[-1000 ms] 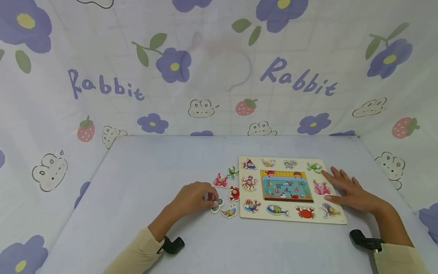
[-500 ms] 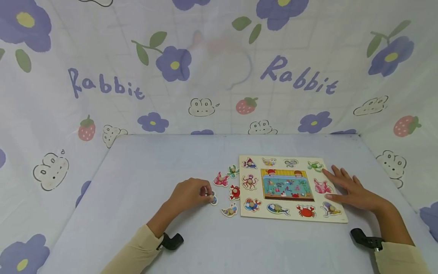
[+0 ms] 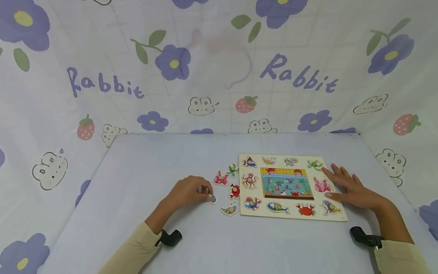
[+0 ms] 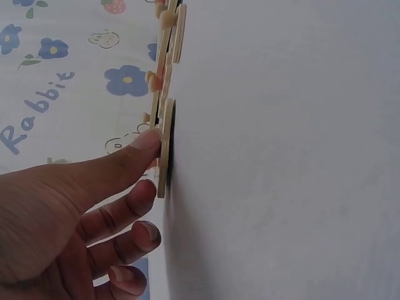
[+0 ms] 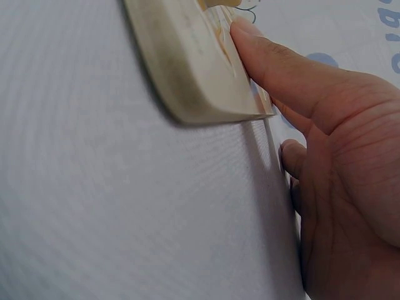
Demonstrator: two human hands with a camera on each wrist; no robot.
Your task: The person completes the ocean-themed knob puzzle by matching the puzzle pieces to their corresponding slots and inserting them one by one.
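Observation:
My left hand [image 3: 190, 192] pinches a small grey-blue wooden puzzle piece [image 3: 213, 199] between thumb and fingertips, low over the table. In the left wrist view the piece [image 4: 165, 153] stands edge-on at the thumb and index finger. Just right of it lie a pink fish piece [image 3: 220, 178], a green turtle piece [image 3: 233, 170], a red crab piece [image 3: 234, 191] and a yellowish snail-like piece [image 3: 229, 209], each with a knob. My right hand [image 3: 354, 190] rests with spread, straight fingers on the right edge of the wooden puzzle board [image 3: 284, 214]; its thumb [image 5: 275, 59] lies on the board's surface.
Knobbed pieces such as an octopus [image 3: 249, 181] and a blue-green fish [image 3: 278, 207] sit in the board, around an aquarium picture [image 3: 287, 184]. Other board places show printed shapes, such as a red crab [image 3: 305, 209]. A flower-patterned curtain [image 3: 212, 76] rises behind the white table [image 3: 143, 160].
My left hand has drawn the grey-blue piece a little left and away from the snail-like piece. My right hand stays on the board's edge.

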